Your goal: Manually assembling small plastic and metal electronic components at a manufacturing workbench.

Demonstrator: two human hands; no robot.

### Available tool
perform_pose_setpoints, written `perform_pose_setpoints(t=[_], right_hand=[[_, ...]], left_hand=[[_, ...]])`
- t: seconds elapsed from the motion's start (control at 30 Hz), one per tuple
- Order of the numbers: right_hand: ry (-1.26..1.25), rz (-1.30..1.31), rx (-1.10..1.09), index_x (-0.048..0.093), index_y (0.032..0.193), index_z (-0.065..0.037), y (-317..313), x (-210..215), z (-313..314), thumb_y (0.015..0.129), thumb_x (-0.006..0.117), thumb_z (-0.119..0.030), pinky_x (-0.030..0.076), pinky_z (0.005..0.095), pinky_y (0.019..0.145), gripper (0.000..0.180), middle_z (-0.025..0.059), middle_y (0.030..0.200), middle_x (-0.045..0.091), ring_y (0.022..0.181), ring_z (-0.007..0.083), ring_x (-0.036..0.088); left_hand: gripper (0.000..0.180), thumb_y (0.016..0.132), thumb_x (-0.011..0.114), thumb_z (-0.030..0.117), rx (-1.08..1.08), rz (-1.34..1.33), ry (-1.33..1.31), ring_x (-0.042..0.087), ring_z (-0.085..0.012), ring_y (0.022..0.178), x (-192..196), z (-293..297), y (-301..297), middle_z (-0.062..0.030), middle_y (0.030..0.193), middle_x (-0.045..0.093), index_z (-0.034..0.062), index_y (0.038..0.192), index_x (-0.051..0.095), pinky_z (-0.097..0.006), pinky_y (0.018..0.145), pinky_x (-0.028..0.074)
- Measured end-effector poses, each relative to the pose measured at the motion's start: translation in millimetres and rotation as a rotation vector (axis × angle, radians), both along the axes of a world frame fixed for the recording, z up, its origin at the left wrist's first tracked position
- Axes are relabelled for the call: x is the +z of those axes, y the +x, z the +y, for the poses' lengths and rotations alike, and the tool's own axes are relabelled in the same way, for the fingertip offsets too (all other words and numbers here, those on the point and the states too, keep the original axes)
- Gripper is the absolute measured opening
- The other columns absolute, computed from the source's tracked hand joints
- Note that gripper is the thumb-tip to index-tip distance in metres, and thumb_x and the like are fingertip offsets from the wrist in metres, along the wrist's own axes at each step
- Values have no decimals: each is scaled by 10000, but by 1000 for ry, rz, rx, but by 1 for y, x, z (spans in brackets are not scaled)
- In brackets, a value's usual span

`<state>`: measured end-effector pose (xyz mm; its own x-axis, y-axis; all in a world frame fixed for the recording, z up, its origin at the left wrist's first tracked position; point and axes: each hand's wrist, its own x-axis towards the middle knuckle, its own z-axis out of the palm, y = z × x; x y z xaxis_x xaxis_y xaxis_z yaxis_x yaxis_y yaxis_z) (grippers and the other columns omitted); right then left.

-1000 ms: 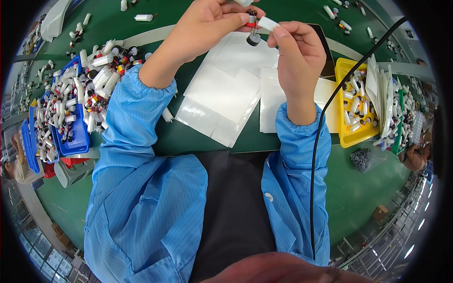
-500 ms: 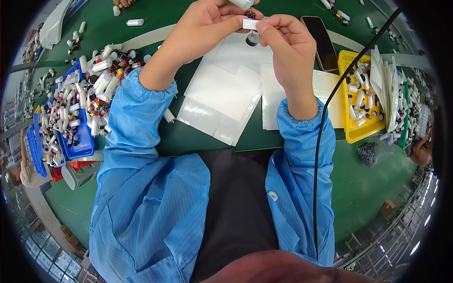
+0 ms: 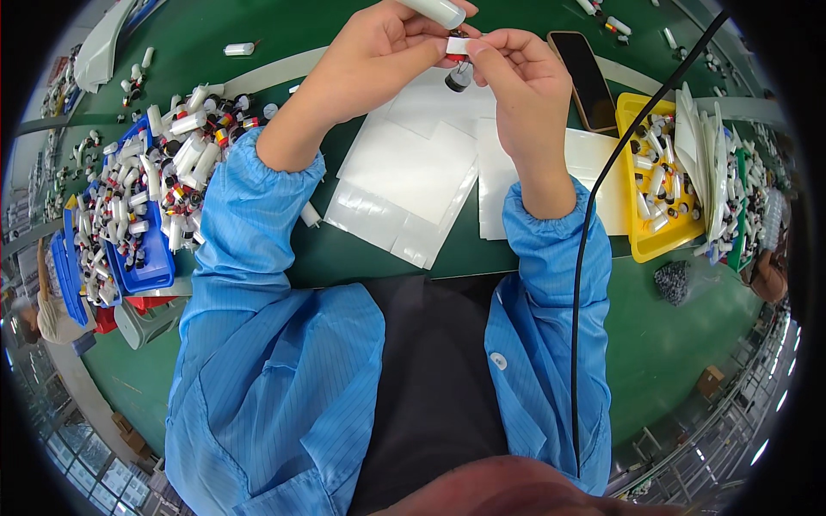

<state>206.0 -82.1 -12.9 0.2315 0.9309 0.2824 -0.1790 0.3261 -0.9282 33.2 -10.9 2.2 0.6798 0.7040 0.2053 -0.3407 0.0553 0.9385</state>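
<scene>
At the far edge of the view, my left hand [image 3: 366, 69] is closed around a white cylinder [image 3: 437, 11] with thin wires. A black round cap-like part [image 3: 459, 78] hangs from the wires below the fingers. My right hand [image 3: 532, 99] pinches a small white rectangular piece [image 3: 457, 46] between thumb and fingers. That piece lies against the wired end of the cylinder, and a bit of red shows just under it. The left thumb tip presses close to the same spot. Fingers partly hide where the parts join.
Clear plastic bags or sheets [image 3: 391, 185] lie below my hands, beside another stack [image 3: 551, 163]. A phone [image 3: 582, 82] and a yellow tray [image 3: 641, 245] of cylinders are at right. At left, similar cylinders [image 3: 185, 159] heap over a blue tray [image 3: 155, 273]. A black cable [image 3: 594, 193] crosses my right sleeve.
The white cylinder has come down slightly, showing more of its length. The black round part has swung a little downward. Both hands keep their grip, with small finger shifts.
</scene>
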Motion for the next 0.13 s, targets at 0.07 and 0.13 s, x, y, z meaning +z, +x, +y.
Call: perform_pose_setpoints(t=[0.07,0.13], right_hand=[[8,-9,-14,674,998,24,1,-2,1,904,728,-65,483,170,663,140,58,889,700,786,55,635],[8,-27,-29,675,1000,23,-1,-1,0,904,728,-69,486,170,663,143,58,893,704,787,61,641]], left_hand=[[410,968,596,-38,-5,9,27,629,-171,1122,0,-1,-3,-107,1208,616,-30,1362,483,-305,950,533],[447,961,629,-11,-15,50,2,619,-176,1155,7,-3,-7,-113,1245,608,-24,1380,476,-304,975,521]])
